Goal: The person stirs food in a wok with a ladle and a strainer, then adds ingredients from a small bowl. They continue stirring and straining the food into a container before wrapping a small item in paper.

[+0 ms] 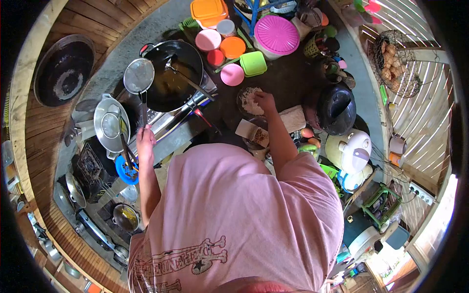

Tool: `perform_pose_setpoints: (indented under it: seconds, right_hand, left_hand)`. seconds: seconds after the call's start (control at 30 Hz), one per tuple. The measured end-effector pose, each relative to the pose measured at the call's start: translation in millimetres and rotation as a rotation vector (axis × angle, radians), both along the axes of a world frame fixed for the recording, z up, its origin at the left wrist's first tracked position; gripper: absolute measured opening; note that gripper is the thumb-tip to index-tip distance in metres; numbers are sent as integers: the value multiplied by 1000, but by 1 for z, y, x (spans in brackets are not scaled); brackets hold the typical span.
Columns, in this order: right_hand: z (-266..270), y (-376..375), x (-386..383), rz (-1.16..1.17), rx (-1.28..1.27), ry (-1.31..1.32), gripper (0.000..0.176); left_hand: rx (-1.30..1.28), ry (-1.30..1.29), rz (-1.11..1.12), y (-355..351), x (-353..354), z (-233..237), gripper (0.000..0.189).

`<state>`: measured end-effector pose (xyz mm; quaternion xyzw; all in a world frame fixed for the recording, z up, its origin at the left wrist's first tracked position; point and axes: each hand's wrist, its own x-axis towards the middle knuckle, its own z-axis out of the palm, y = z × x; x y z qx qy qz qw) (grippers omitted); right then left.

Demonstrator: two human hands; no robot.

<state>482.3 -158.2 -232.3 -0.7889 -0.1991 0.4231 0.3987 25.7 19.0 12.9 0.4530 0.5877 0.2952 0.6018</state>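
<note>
My left hand [145,139] is closed round the handle of a round wire-mesh strainer [138,76]. The strainer's mesh overlaps the left rim of a black wok [195,58]. Brownish oil lies in the wok, and a metal ladle [188,82] leans in it. Over on the other side, my right hand [265,101] reaches into a bowl [240,103] of white, flour-like powder. Its fingers point down and are drawn together; what they hold, if anything, is hidden. Near that forearm, a paper-lined bowl [246,130] holds small brown pieces.
The wok sits on a gas stove [161,117]. Beyond it stand several coloured tubs, among them a pink-lidded container [276,35]. To the right are a dark lidded pot [337,110] and a white rice cooker [354,151]. A metal colander pot [100,124] stands at left.
</note>
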Motion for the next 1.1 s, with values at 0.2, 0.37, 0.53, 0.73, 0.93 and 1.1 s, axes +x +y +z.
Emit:
perform_pose_setpoints:
  seconds: [0.2, 0.37, 0.53, 0.73, 0.93, 1.1]
  right_hand:
    - [-1, -24, 2, -116, 138, 153, 28]
    - [0, -35, 2, -171, 103, 282, 26]
    - [10, -44, -2, -282, 196, 425, 22]
    - [20, -43, 2, -261, 181, 381, 20]
    - [38, -39, -7, -327, 269, 584, 20]
    - [66, -42, -2, -361, 323, 640, 21]
  left_hand:
    - [-20, -34, 13, 7, -1, -4, 19]
    - [-7, -62, -25, 11, -5, -3, 21]
    - [21, -28, -10, 11, -8, -1, 22]
    - [-9, -77, -13, 8, -5, 5, 21]
    - [-6, -84, -33, 10, -9, 8, 20]
    - [-17, -106, -11, 16, -13, 5, 21]
